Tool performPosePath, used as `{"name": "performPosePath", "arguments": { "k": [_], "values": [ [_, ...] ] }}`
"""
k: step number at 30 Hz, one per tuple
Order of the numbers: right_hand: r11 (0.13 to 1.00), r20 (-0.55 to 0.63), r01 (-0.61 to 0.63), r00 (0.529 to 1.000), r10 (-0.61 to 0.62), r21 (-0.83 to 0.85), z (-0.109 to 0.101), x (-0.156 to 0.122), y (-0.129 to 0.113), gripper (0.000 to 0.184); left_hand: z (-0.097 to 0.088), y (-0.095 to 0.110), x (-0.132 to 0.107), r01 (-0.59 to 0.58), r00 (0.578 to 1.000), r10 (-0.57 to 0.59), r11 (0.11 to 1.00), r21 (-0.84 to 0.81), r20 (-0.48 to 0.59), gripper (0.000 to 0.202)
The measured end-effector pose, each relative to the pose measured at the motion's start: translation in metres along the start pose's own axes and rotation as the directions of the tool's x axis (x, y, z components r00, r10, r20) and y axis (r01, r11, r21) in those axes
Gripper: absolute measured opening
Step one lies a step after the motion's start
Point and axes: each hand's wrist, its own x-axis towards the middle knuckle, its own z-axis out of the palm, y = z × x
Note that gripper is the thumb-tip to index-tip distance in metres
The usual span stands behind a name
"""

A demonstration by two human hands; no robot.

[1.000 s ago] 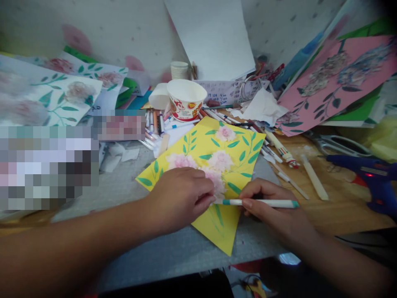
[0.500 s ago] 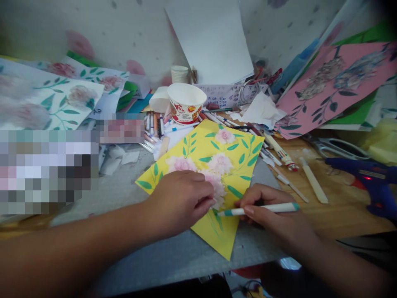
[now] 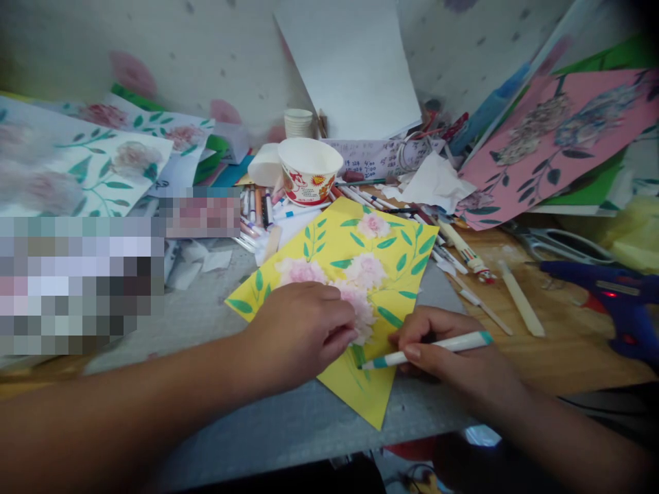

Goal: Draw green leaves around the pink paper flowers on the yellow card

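A yellow sheet of paper lies at a slant on the grey mat, with ruffled pink flowers on it and green leaves around them. My left hand rests on the sheet beside the flowers, fingers curled in; whatever may lie inside them is hidden. Between the thumb and fingers of my right hand is a white marker with teal ends. Its tip touches the paper, or comes very close, at a green leaf shape below the lowest flower.
Behind the sheet stands a white paper bowl among many loose markers. On the right lie a blue glue gun with a red light, scissors and a glue stick. A pink flower picture leans at the right; white ones are left.
The marker tip has shifted slightly down, and the marker tilts more steeply. More green shows in the leaf shape near the tip. My left hand has stayed in place.
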Motion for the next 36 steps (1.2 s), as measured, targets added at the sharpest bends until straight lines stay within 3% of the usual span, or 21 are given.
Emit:
{"name": "performPosePath", "arguments": {
  "k": [6, 36],
  "values": [
    [0.999, 0.001, 0.022, 1.000, -0.022, 0.038, 0.0002, -0.0008, 0.0045, 0.011, 0.0000, -0.0001, 0.0002, -0.002, 1.000, 0.002, 1.000, 0.007, 0.002, 0.015],
    [0.984, 0.053, 0.120, 0.992, -0.113, -0.135, 0.0000, -0.0012, -0.0050, 0.013, -0.0001, 0.0005, 0.0018, -0.003, 1.000, 0.003, 1.000, 0.004, 0.011, 0.015]
  ]
}}
